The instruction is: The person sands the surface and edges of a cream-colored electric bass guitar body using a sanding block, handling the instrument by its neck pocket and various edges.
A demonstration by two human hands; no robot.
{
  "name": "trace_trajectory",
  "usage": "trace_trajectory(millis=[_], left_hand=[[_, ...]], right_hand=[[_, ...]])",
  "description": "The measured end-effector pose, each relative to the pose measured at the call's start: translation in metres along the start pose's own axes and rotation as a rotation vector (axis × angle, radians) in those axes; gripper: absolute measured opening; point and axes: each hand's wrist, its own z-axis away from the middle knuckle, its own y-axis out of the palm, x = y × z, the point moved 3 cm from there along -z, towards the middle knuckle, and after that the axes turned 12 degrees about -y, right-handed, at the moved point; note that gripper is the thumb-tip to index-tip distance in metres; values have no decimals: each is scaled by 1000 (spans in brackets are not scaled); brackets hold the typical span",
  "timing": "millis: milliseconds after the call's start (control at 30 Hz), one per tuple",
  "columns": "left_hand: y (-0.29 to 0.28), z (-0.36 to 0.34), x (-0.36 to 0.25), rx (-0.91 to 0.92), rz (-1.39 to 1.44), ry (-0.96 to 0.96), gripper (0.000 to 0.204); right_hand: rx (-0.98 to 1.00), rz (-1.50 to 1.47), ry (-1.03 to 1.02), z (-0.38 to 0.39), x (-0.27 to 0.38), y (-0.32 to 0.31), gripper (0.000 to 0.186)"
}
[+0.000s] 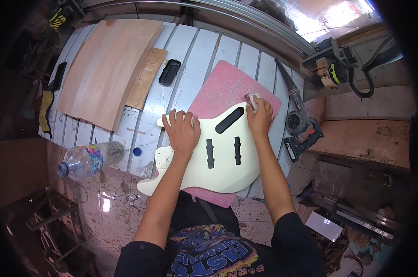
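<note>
A cream-white electric guitar body [225, 177] lies flat on a pink mat [223, 85], with two narrow black pickup slots and a larger black oval cavity in its face. My left hand [182, 131] rests on the body's left side near a horn, palm down with the fingers spread. At the far right edge, my right hand [260, 115] pinches a small folded piece of sandpaper [250, 100], whitish with a brownish side, against the rim. My fingers partly cover the sandpaper.
The mat lies on a white slatted table [186, 41]. Wood boards [112, 69], a black case [170, 72] and a blue cap [136, 151] are to the left. A plastic bottle [91, 159] lies at the near left edge. A cordless blower [299, 120] lies on the right.
</note>
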Motion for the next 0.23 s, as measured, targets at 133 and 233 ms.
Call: trace_trajectory(millis=[133, 233], left_hand=[[-1, -2, 3, 3, -29, -10, 29], [0, -1, 2, 9, -29, -12, 29]], right_hand=[[-75, -188, -44, 28, 24, 1, 40], [-26, 9, -86, 32, 12, 0, 41]])
